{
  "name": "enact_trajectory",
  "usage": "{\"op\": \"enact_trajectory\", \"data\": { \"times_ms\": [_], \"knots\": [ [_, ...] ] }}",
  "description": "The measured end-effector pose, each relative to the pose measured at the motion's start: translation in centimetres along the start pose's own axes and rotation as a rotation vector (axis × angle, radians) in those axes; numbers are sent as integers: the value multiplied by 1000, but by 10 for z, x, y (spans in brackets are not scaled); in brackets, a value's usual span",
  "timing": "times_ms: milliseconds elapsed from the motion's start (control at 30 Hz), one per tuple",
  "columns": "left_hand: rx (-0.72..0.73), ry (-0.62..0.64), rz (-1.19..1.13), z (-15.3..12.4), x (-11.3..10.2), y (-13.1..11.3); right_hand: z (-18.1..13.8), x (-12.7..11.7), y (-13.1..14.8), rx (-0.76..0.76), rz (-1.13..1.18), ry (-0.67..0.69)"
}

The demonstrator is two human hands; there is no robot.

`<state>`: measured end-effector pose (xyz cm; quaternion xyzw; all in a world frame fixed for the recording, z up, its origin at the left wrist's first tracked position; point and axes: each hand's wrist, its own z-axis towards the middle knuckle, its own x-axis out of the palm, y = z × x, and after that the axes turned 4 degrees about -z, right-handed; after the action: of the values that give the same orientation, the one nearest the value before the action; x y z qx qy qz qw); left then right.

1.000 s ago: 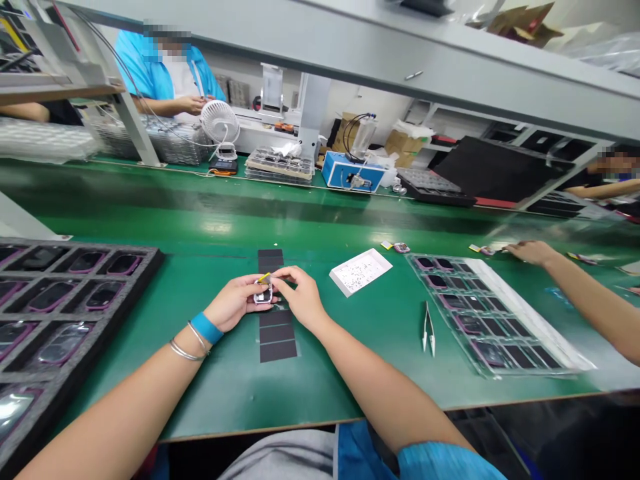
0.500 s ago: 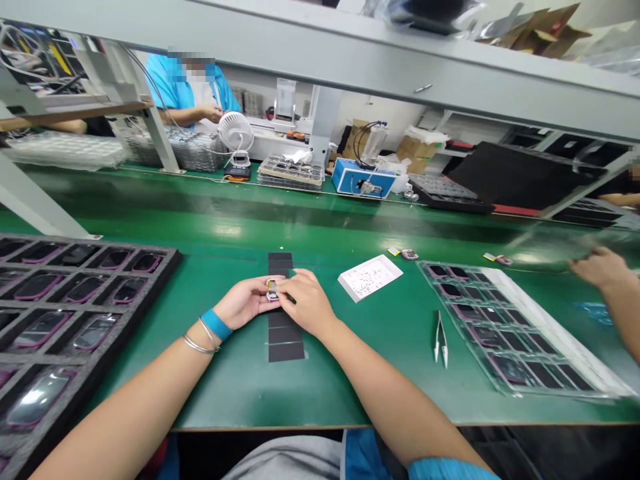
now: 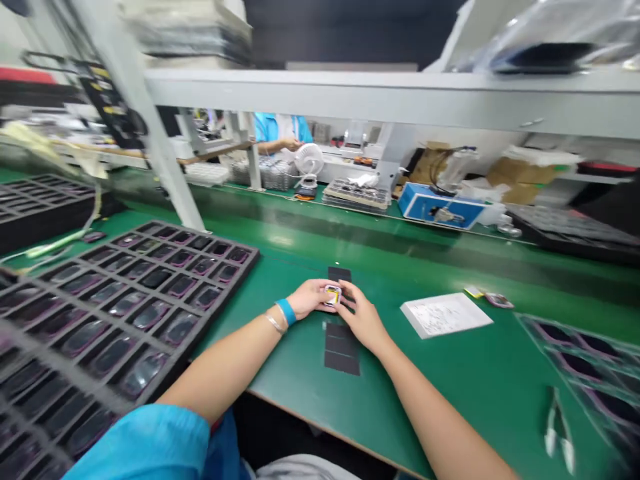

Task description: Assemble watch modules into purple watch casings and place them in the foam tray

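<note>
Between both hands is a small pink-rimmed device housing point(image 3: 333, 295) with a yellow and silver part inside it. My left hand point(image 3: 311, 297) grips its left side, thumb across the front. The fingers of my right hand point(image 3: 361, 313) are closed on its right edge. Just below the hands, a strip of black rectangular pieces point(image 3: 342, 350) lies on the green table mat point(image 3: 285, 373), and its far end shows above them. What the undersides of my fingers touch is hidden.
A dark foam tray point(image 3: 220, 327) of purple-rimmed housings fills the left. On the right are a white card with small bits point(image 3: 445, 315), white-tipped tweezers point(image 3: 559, 427) and a clear tray point(image 3: 575, 360). A yellow-tabbed part point(image 3: 474, 292) lies behind the card. A co-worker point(image 3: 283, 133) stands beyond a small fan point(image 3: 309, 160).
My view has swung left, showing more of the foam tray. Both hands still hold the housing, and its yellow part now shows more plainly.
</note>
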<state>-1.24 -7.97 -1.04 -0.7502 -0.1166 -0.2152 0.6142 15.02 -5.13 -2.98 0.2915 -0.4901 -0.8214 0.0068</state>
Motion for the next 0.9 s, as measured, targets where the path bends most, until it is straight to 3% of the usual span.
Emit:
{"op": "enact_trajectory", "data": {
  "times_ms": [167,333,433,600,733,800,900],
  "knots": [
    [50,-31,93,2,4,3,8,5,-15,122,222,100],
    [70,-153,168,-5,13,0,3,1,-1,123,69,56],
    [57,-268,234,-19,0,-20,0,-3,6,74,-76,39],
    [-43,-334,357,-85,-51,-94,-4,-3,7,56,-190,20],
    [15,-387,473,-147,-109,-159,-7,-1,10,16,-244,32],
    [113,-753,1024,-162,-149,-188,-8,-1,13,-7,-283,27],
    [133,-1050,1246,-165,-216,-224,-7,-1,12,4,-332,0]
  ]
}}
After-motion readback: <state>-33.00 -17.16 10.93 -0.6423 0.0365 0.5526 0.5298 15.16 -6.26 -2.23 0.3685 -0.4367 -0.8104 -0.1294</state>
